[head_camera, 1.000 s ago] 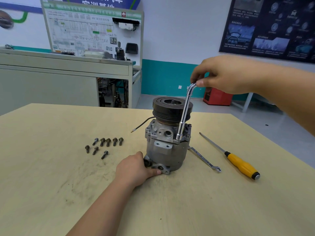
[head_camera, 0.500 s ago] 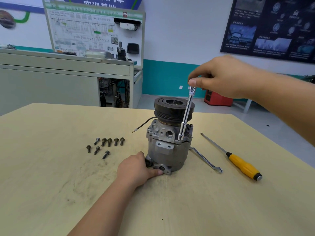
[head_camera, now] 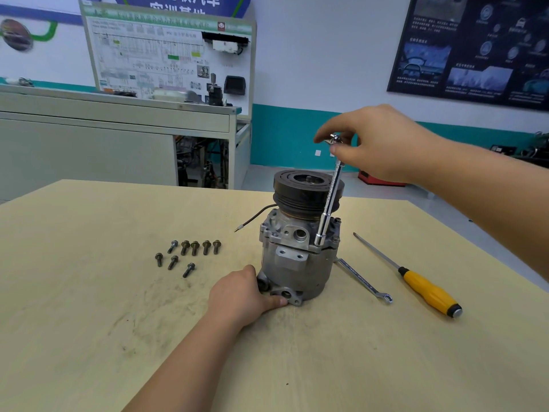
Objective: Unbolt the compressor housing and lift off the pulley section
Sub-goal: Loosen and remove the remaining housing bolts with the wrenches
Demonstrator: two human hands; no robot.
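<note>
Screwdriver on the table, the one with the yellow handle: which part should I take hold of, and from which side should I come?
Take the yellow handle, coming down from above. The screwdriver lies flat on the table, so only the top and sides of the thick handle are free; the thin metal shaft looks harder to pinch, and the wrench lies close on its left.

Banner (head_camera: 184, 2): white Chinese characters, cropped by the frame edge; "汽车" legible. Board (head_camera: 154, 58): "HV" legible in the diagram heading, other print blurred. Poster (head_camera: 475, 49): captions too small to read.
</note>
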